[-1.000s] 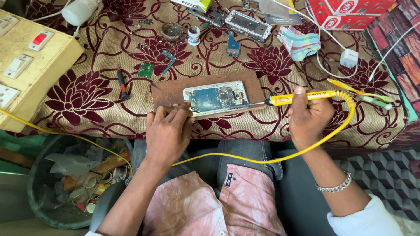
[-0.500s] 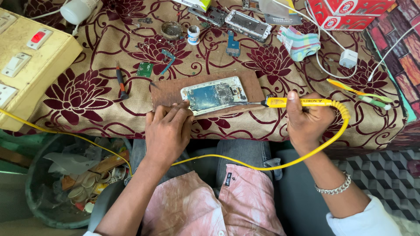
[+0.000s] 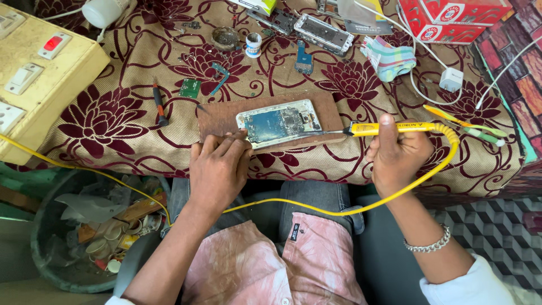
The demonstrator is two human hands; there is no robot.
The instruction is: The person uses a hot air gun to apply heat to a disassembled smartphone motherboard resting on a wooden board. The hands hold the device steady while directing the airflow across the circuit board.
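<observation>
An opened phone [image 3: 278, 122] with its circuit board showing lies on a brown wooden board [image 3: 217, 117] at the table's front edge. My right hand [image 3: 397, 153] grips a yellow soldering iron [image 3: 389, 128], its metal tip reaching left to the phone's lower right edge. A yellow cable [image 3: 361, 206] loops from the iron across my lap. My left hand [image 3: 218, 166] rests on the board's front edge, fingers bent and pinching a thin wire at the phone's lower left corner.
A flower-patterned cloth [image 3: 113, 121] covers the table. A yellowed switch box [image 3: 39, 73] stands at left, a screwdriver [image 3: 158, 104] and small green circuit board [image 3: 190, 88] near it. Phone frame [image 3: 323, 33], red boxes [image 3: 457, 20], white charger [image 3: 451, 80], tweezers [image 3: 460, 122] lie behind. A waste bin [image 3: 84, 231] sits lower left.
The iron's tip has slid from the phone's lower left toward its lower right edge as my right hand drew back to the right. My left hand stayed at the board's front edge.
</observation>
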